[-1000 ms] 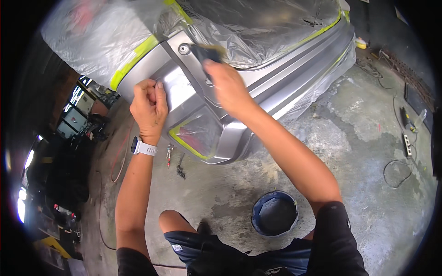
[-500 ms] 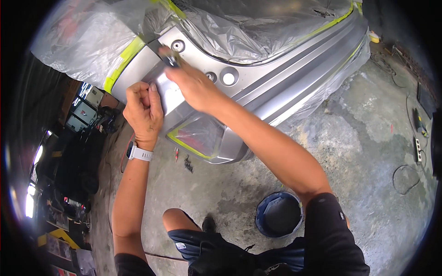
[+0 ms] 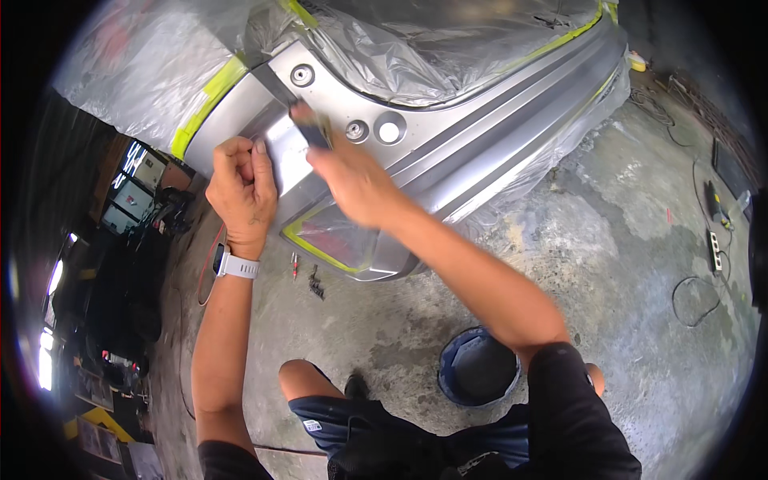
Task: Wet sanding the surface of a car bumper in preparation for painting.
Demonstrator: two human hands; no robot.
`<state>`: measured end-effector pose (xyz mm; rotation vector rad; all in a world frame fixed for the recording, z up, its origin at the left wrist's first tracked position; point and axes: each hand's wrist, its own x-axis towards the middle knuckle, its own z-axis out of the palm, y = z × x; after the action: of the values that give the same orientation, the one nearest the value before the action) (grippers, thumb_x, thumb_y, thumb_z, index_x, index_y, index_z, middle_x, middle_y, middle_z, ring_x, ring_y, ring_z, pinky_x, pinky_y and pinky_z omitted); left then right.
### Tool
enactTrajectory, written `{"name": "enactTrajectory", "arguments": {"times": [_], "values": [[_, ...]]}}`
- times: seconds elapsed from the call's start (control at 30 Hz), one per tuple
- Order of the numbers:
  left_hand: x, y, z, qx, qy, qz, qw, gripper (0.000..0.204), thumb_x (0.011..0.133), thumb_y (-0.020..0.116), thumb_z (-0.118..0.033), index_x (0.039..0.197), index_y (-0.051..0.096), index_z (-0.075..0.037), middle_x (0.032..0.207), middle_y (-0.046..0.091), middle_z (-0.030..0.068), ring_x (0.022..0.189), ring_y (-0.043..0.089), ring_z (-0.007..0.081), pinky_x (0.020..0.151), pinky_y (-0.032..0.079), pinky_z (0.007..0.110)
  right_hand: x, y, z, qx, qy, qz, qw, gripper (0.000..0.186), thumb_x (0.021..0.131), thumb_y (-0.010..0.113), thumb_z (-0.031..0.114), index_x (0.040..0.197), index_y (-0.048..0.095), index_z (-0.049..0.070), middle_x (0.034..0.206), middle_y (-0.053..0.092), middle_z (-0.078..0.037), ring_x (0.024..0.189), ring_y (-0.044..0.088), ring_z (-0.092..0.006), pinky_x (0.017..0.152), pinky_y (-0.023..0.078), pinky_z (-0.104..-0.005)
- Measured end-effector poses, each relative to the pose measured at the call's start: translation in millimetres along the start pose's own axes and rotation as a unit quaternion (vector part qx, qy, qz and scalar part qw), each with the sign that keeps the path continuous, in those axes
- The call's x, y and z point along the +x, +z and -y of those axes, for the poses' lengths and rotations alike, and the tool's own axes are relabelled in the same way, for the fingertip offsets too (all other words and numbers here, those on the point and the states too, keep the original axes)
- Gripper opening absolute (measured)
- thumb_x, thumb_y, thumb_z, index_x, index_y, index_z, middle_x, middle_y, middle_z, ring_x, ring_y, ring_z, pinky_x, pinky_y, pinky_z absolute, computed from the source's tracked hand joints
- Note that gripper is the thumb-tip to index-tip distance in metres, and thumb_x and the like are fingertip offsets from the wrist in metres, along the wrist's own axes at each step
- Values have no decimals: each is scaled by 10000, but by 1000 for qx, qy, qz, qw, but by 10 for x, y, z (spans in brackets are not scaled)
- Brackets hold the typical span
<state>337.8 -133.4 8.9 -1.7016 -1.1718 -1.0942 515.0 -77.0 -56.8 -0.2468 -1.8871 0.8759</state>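
My right hand is closed around a small dark block, smeared by motion, over the bright corner of a silver car body panel. Whether the block touches the metal cannot be told. To its left, my left hand is raised at the panel's edge, thumb and fingertips pinched together; anything between them is hidden. A pale watch circles that wrist. Round recesses mark the panel near my right hand. Below sits a lamp-shaped area under clear film, bordered by yellow-green masking tape.
Clear plastic sheeting covers the car's upper parts. A blue bucket with dark contents stands on the concrete floor by my legs. Small dark pieces and a red tool lie under the panel. A white power strip and cables lie far right.
My right hand and the dark block have moved down and slightly right across the panel, toward me. My left hand keeps its pinch at the edge. The whole view has shifted a little.
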Motion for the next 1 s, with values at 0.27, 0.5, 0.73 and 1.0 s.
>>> {"name": "enactTrajectory", "arguments": {"times": [0.27, 0.5, 0.73, 1.0], "values": [[3, 4, -17, 3, 10, -11, 1000, 124, 957, 722, -96, 984, 605, -64, 642, 535, 6, 514, 427, 84, 506, 408, 261, -542, 105, -240, 178, 127, -45, 975, 557, 1019, 411, 282, 1517, 416, 33, 1380, 574, -246, 1272, 557, -350, 1084, 395, -409], [-22, -2, -6, -15, 8, -13, 1000, 142, 979, 720, -111, 1023, 607, -36, 715, 609, -4, 585, 436, 31, 535, 400, 217, -339, 143, -248, 240, -2, -115, 964, 572, 1013, 407, 292, 1506, 419, 2, 1493, 516, -236, 1366, 512, -347, 1148, 351, -376], [-2, 8, -16, -11, 7, -7, 1000, 136, 981, 716, -110, 1022, 608, -40, 695, 593, -17, 578, 428, 33, 529, 391, 220, -477, 133, -347, 194, 60, -70, 977, 494, 1014, 399, 250, 1427, 468, -11, 1248, 643, -241, 1153, 623, -389, 967, 450, -442], [-5, -1, 22, 3, 14, 3, 1000, 125, 979, 714, -100, 1014, 608, -44, 689, 579, -20, 560, 435, 28, 525, 398, 206, 9, -228, -306, 62, -80, -246, 964, 505, 985, 453, 179, 1444, 507, -26, 1325, 623, -270, 1260, 600, -381, 1082, 452, -437]]}}
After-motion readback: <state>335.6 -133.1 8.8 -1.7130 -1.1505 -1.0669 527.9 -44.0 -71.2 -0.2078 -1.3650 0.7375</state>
